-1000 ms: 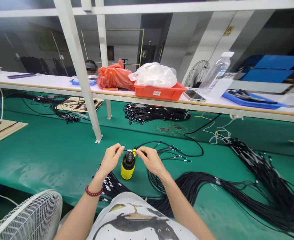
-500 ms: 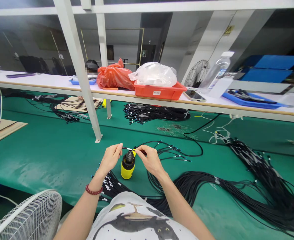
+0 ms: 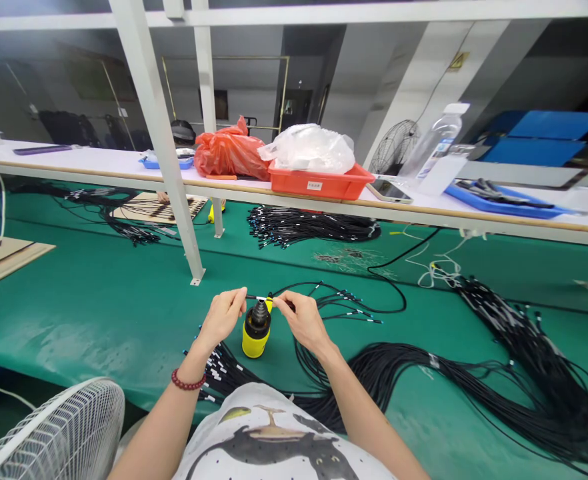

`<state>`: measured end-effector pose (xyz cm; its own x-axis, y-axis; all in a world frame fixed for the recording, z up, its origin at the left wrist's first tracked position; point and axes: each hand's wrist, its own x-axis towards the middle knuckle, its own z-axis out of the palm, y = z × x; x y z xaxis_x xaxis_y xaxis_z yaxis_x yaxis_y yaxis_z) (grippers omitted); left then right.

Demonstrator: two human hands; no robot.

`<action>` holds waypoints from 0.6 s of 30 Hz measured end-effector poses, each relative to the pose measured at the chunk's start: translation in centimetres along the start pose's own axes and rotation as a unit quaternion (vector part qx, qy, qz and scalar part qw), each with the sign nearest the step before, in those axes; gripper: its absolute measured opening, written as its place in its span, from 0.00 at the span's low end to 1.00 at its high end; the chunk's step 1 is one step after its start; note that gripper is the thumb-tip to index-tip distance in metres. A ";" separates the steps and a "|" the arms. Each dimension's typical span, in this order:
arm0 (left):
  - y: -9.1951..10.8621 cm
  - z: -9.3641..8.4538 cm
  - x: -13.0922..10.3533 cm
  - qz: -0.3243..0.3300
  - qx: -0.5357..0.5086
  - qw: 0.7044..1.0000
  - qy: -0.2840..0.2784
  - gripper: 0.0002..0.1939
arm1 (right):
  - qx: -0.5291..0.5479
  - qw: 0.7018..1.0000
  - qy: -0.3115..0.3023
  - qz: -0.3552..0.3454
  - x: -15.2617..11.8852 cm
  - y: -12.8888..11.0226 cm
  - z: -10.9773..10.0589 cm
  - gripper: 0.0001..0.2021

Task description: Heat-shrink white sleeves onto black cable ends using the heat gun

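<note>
Between my two hands a thin black cable (image 3: 261, 298) with a white label section is stretched level. My left hand (image 3: 224, 316) pinches its left end, and my right hand (image 3: 300, 320) pinches it on the other side. Just under the labelled stretch stands a yellow and black heat gun (image 3: 255, 335), its dark stepped nozzle pointing up at the cable. Whether cable and nozzle touch I cannot tell. Left of my lap lie labelled cable ends (image 3: 220, 368), partly covered by my forearm and shirt. Behind my right hand several loose cable ends (image 3: 347, 299) rest on the green mat.
A thick cable bundle (image 3: 424, 360) runs across the green mat (image 3: 99, 287) to the right. A white post (image 3: 159, 120) rises ahead on the left, carrying a shelf (image 3: 234, 185) with a red bin (image 3: 321, 181). A white fan (image 3: 59, 433) stands at lower left.
My hands and the cable stay almost in place over the nozzle, with only a very slight shift. Across the shelf, a person's head has dropped lower.
</note>
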<state>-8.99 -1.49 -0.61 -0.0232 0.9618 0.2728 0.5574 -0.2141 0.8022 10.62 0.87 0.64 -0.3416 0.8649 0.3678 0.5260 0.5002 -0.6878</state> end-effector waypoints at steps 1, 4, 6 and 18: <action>0.0 0.1 0.0 -0.005 0.003 1.000 0.002 0.27 | -0.008 1.000 -0.004 0.000 -0.1 -0.1 -0.1 0.16; -0.1 0.2 0.0 0.012 0.001 1.000 -0.001 0.25 | -0.002 1.000 0.001 -0.002 -0.2 0.0 -0.1 0.15; -0.1 0.1 -0.1 0.031 -0.010 0.999 -0.008 0.20 | 0.027 1.000 0.008 0.002 -0.2 0.1 0.0 0.11; 0.0 0.0 -0.2 0.021 0.007 1.000 -0.004 0.26 | -0.016 1.000 0.007 0.009 -0.3 -0.5 -0.1 0.19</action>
<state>-8.96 -1.71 -0.65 0.0075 0.9531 0.3025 0.5698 -0.2527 0.7820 10.49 0.34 0.94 -0.3216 0.8737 0.3650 0.5562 0.4863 -0.6739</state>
